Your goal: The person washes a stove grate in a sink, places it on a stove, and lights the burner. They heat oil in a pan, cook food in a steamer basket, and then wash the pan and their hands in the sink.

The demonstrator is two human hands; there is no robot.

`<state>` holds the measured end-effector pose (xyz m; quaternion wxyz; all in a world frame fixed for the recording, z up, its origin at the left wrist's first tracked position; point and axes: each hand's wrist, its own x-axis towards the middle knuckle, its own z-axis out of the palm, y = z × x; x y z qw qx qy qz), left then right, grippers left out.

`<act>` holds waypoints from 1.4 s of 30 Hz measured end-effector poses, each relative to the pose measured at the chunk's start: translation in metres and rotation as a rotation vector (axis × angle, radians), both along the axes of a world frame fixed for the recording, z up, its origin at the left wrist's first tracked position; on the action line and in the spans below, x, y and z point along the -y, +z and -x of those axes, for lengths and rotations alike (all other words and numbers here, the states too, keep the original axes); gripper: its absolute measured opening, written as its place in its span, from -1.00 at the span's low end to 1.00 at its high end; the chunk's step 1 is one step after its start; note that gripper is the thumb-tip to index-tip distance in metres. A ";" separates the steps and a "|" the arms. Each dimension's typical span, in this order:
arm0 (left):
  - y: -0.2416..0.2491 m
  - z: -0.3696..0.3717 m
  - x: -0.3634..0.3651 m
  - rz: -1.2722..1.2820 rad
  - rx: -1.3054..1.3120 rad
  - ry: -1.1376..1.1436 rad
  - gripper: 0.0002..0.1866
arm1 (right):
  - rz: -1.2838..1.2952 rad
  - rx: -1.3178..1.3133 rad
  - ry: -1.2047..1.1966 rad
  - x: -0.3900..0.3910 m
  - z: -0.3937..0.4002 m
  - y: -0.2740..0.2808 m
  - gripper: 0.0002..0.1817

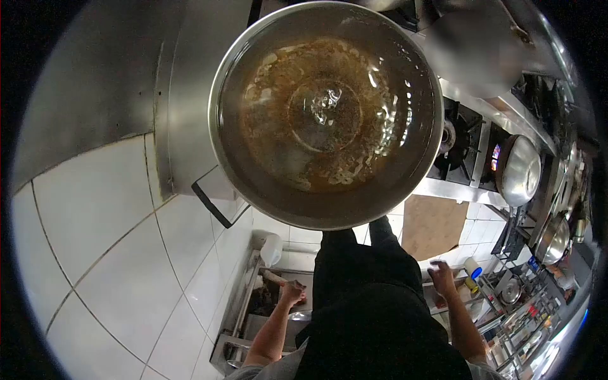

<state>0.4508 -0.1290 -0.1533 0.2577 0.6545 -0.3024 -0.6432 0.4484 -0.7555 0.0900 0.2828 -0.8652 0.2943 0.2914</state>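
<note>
A wide steel pot (266, 196) fills the upper middle of the head view. Clear liquid stands in it over brown residue on the bottom, and a dark loop handle (214, 204) sticks out at its lower left. Below the pot, at my left side, my left hand (292, 293) is closed, with a pale, stick-like piece (273, 277) right at its fingers; I cannot tell if it is held. My right hand (441, 277) hangs at my other side, fingers apart and holding nothing. Both hands are away from the pot.
Right of the pot runs a gas stove (462, 136) with a burner flame beside an upturned steel pan (522, 170). Brown cardboard (434, 225) lies on the tiled floor. White tiled wall (120, 272) is at left; a white jug (272, 249) and metal shelving (525, 339) stand behind me.
</note>
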 end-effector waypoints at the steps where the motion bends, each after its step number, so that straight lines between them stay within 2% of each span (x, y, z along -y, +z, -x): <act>1: 0.013 -0.014 0.016 -0.075 -0.209 0.350 -0.81 | -0.070 -0.061 -0.001 0.007 0.036 -0.006 -0.70; 2: 0.027 -0.031 0.035 -0.152 -0.414 0.703 -0.81 | -0.141 -0.120 0.000 0.015 0.071 -0.013 -0.70; 3: 0.036 -0.046 0.052 -0.161 -0.412 0.700 -0.81 | -0.150 -0.122 -0.004 0.044 0.133 -0.026 -0.70; 5: 0.061 -0.093 0.092 0.013 0.569 0.617 -0.77 | -0.397 -0.237 -0.146 0.056 0.209 -0.066 -0.71; 6: 0.088 -0.128 0.104 -0.183 0.407 0.306 -0.69 | -0.390 -0.098 -0.057 0.063 0.231 -0.081 -0.72; 7: 0.086 -0.133 0.108 -0.182 0.417 0.301 -0.69 | -0.392 -0.088 -0.060 0.066 0.236 -0.092 -0.72; 9: 0.085 -0.139 0.120 -0.195 0.671 0.341 -0.65 | -0.282 -0.051 -0.127 0.073 0.245 -0.109 -0.71; 10: 0.084 -0.141 0.126 -0.185 0.690 0.336 -0.65 | -0.315 0.064 -0.285 0.063 0.210 -0.096 -0.70; 11: 0.083 -0.140 0.132 -0.324 0.543 0.400 -0.68 | -0.310 0.091 -0.290 0.050 0.176 -0.080 -0.70; 13: 0.078 -0.128 0.142 -0.581 0.241 0.519 -0.43 | -0.695 0.045 -1.084 0.035 0.137 -0.056 -0.67; 14: 0.021 -0.099 0.118 -0.577 0.140 0.179 -0.14 | -0.587 -0.066 -1.080 0.031 0.133 -0.049 -0.65; 15: 0.030 -0.099 0.133 -0.575 -0.011 0.348 -0.11 | -0.634 -0.049 -1.118 0.029 0.148 -0.054 -0.65; 17: 0.017 -0.087 0.155 -0.588 -0.029 0.408 -0.08 | -0.651 -0.033 -1.103 0.024 0.197 -0.068 -0.67; 18: 0.032 -0.099 0.176 -0.566 0.005 0.402 -0.08 | -0.681 -0.010 -1.130 0.023 0.225 -0.075 -0.67; 19: 0.063 -0.111 0.200 -0.553 -0.127 0.415 -0.08 | -0.714 0.013 -1.154 0.022 0.257 -0.085 -0.68; 20: 0.089 -0.120 0.226 -0.538 -0.260 0.425 -0.08 | -0.669 0.014 -1.090 0.023 0.296 -0.100 -0.69; 21: 0.094 -0.118 0.247 -0.522 -0.227 0.421 -0.08 | -0.623 0.013 -1.028 0.027 0.339 -0.119 -0.70; 22: 0.099 -0.112 0.267 -0.654 -0.390 0.669 -0.10 | -0.631 0.048 -1.030 0.033 0.389 -0.142 -0.70; 23: 0.105 -0.107 0.290 -0.776 -0.557 0.915 -0.13 | -0.525 0.077 -0.889 0.038 0.438 -0.167 -0.72; 24: 0.127 -0.106 0.321 -0.723 -0.530 0.811 -0.17 | -0.414 0.101 -0.757 0.040 0.469 -0.183 -0.73; 25: 0.134 -0.099 0.349 -0.710 -0.503 0.794 -0.17 | -0.414 0.131 -0.776 0.042 0.477 -0.176 -0.73; 27: 0.144 -0.077 0.405 -0.445 -0.521 0.746 -0.21 | -0.591 0.061 -1.420 0.058 0.494 -0.144 -0.76; 28: 0.141 -0.069 0.432 -0.395 -0.464 0.714 -0.30 | -0.577 0.078 -1.496 0.068 0.509 -0.140 -0.74; 29: 0.140 -0.060 0.455 -0.352 -0.411 0.686 -0.39 | -0.588 0.091 -1.498 0.077 0.519 -0.145 -0.74; 30: 0.143 -0.049 0.473 -0.354 -0.400 0.685 -0.39 | -0.397 0.263 -1.307 0.090 0.561 -0.179 -0.72; 31: 0.148 -0.039 0.492 -0.209 -0.419 0.531 -0.43 | -0.206 0.421 -1.105 0.099 0.590 -0.199 -0.70; 32: 0.153 -0.037 0.510 -0.061 -0.434 0.375 -0.47 | -0.212 0.429 -1.105 0.115 0.613 -0.175 -0.70; 33: 0.204 -0.040 0.543 -0.056 -0.425 0.375 -0.47 | -0.356 0.419 -1.262 0.133 0.600 -0.153 -0.68; 34: 0.257 -0.037 0.570 -0.120 -0.037 0.080 -0.53 | -0.503 0.406 -1.417 0.165 0.537 -0.109 -0.66; 35: 0.308 -0.030 0.602 -0.178 0.351 -0.216 -0.60 | -0.504 0.373 -1.480 0.188 0.513 -0.081 -0.62; 36: 0.308 -0.021 0.615 -0.173 0.357 -0.223 -0.60 | -0.467 0.439 -1.433 0.209 0.505 -0.069 -0.60; 38: 0.305 -0.003 0.643 0.255 0.572 -0.276 -0.66 | -0.440 0.562 -1.390 0.256 0.488 -0.053 -0.59; 39: 0.309 0.009 0.663 0.261 0.568 -0.295 -0.66 | -0.342 0.555 -1.321 0.278 0.471 -0.033 -0.61; 41: 0.314 0.037 0.707 0.535 0.530 -0.306 -0.66 | -0.341 0.652 -1.312 0.317 0.447 0.001 -0.64; 42: 0.309 0.048 0.733 0.588 0.434 -0.373 -0.63 | -0.363 0.678 -1.245 0.339 0.445 0.011 -0.69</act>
